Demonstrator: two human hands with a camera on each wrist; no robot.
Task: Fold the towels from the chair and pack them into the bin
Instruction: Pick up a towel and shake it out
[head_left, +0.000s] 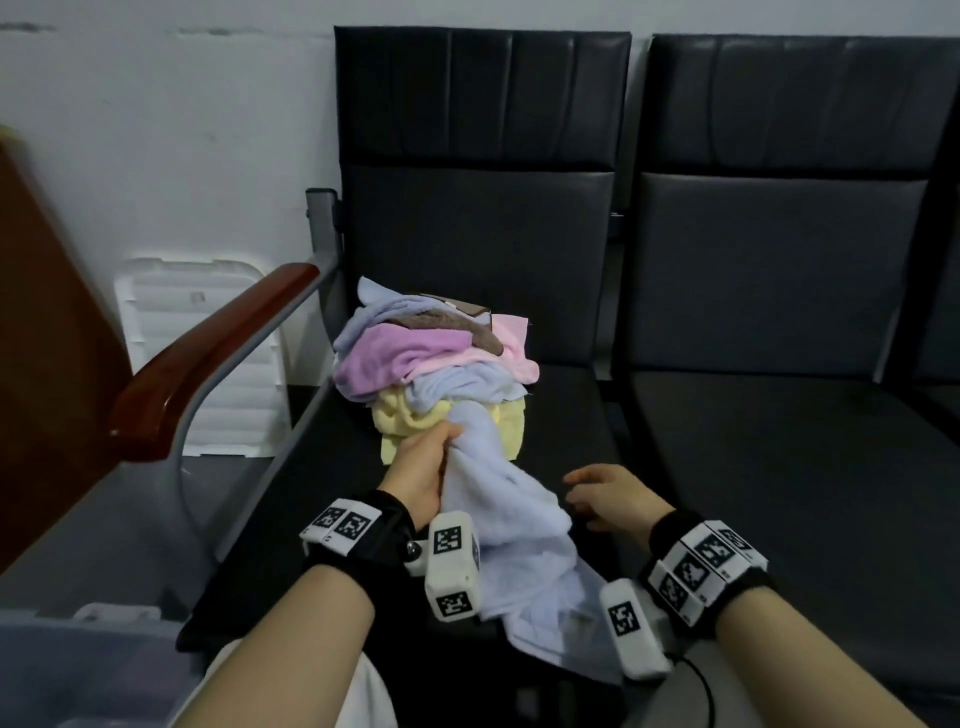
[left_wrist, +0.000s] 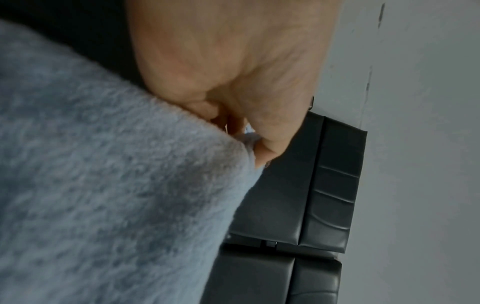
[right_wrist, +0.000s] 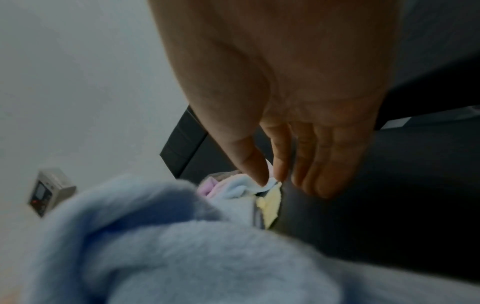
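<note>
Here the left hand (head_left: 423, 470) grips a bunched light-blue towel (head_left: 514, 525) trailing off the heap of towels (head_left: 436, 364) on the chair seat (head_left: 582, 431), so the slack, empty right hand (head_left: 605, 496) beside it should probably catch a free corner.

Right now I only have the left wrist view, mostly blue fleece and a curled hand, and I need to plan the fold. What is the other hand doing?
Observer: The right hand holds nothing; its fingers are relaxed above the seat beside the light blue towel.
Operator: Is my towel free of the others?
Observer: Not clearly. The left hand has its grip at the towel's upper end, right against the pile of towels on the chair.
Operator: Where is the bin?
Observer: A translucent bin shows at the lower left, beside the chair.
</note>
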